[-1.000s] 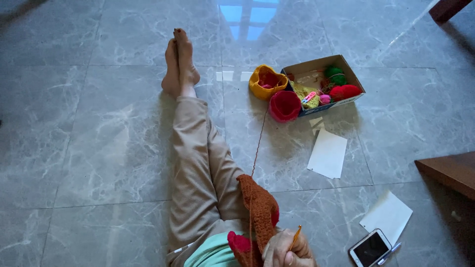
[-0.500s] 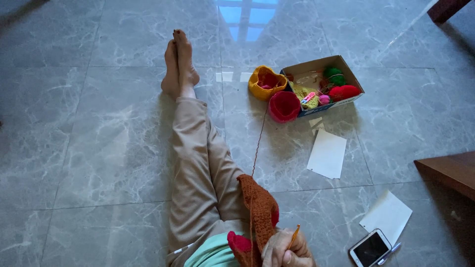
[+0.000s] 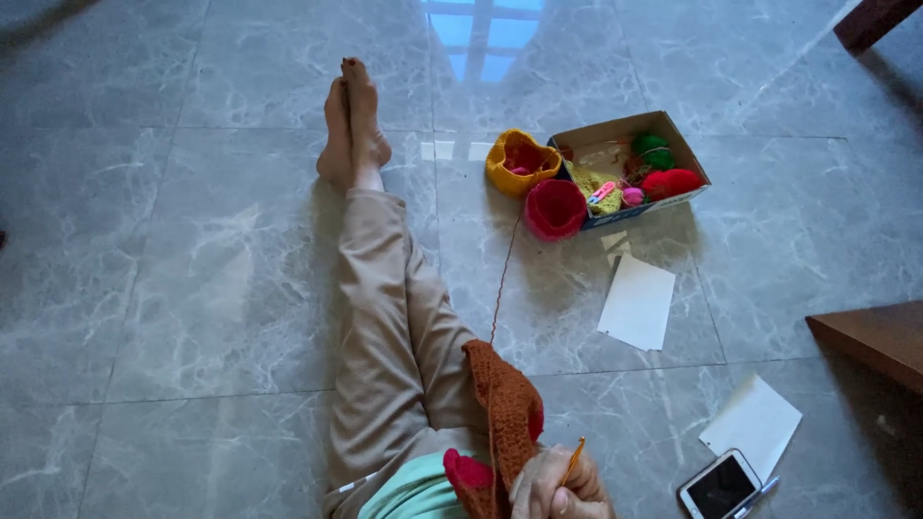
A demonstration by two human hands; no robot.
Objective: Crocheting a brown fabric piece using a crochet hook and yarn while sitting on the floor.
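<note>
The floor (image 3: 192,288) is polished grey marble-look tile, glossy enough to mirror a window. The crocheted piece (image 3: 505,404) is rust-brown yarn with a nubbly, matt surface and a pink-red patch at its lower edge. The crochet hook (image 3: 573,461) looks like smooth amber plastic, though it is too thin to be sure. The trousers (image 3: 385,317) are plain matt beige cloth. The box (image 3: 615,130) is dull brown cardboard holding fuzzy yarn balls. Two sheets of paper (image 3: 637,302) are flat, matt white. The phone (image 3: 721,485) has a glossy dark glass face. The furniture edge (image 3: 875,336) is smooth dark wood.
</note>
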